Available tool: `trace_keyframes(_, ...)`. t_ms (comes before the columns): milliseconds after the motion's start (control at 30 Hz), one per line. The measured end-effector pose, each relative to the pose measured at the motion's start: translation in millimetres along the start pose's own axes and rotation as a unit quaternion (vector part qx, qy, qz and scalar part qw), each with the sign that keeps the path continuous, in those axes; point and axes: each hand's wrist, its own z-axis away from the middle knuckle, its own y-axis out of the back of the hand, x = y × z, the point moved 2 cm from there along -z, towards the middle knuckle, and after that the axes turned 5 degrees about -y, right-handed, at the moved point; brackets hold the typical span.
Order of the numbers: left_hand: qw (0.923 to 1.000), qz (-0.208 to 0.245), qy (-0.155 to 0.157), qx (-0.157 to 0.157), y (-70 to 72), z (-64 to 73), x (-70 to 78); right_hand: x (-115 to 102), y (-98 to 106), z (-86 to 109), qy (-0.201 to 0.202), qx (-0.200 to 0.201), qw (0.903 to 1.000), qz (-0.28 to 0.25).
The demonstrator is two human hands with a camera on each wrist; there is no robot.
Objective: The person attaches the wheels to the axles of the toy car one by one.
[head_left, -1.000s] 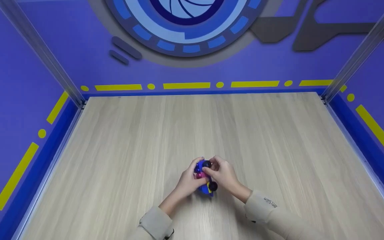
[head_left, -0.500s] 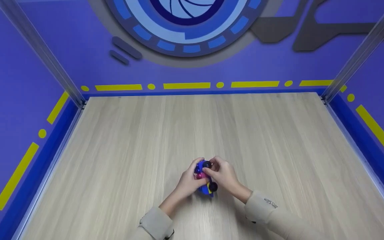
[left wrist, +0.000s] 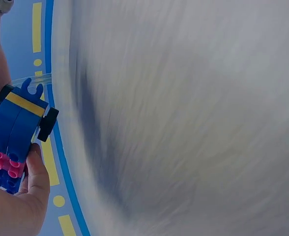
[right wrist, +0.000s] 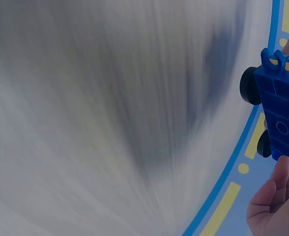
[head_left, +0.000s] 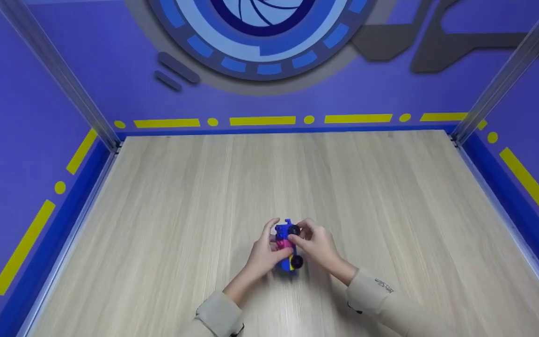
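A small toy car (head_left: 285, 265) built of blue and pink bricks with a yellow stripe is held between both hands near the middle of the table's front half. Two black wheels, one of them the far wheel (head_left: 294, 230), face right in the head view. The left hand (head_left: 262, 256) grips the car's left side, thumb across the pink part, with its index finger lifted clear. With thumb and fingers the right hand (head_left: 318, 245) pinches the car by the far wheel. A blue hook (left wrist: 31, 87) tops one end in the left wrist view. The right wrist view shows the blue underside (right wrist: 280, 115).
The wooden tabletop (head_left: 279, 178) spreads around the hands. Blue-purple panels (head_left: 269, 105) with yellow dashes stand along the back and both sides. Metal posts (head_left: 59, 70) rise at the back corners.
The car has turned slightly, and a blue hook now shows at its far end. The left index finger has come off the car. The right hand has shifted a little to the right.
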Motion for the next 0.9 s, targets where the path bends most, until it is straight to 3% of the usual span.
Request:
trace_keyframes(567, 0.9988, 0.003, 0.003, 0.048, 1.4, 0.9, -3.0, 9.7, 4.2, 3.5, 0.014, 0.005, 0.9999, 0.006)
trace_keyframes(900, 0.9969, -0.029, -0.008, 0.073, 3.9, 0.9, -2.3, 10.2, 6.5, 4.0, 0.015, 0.005, 0.9997, 0.017)
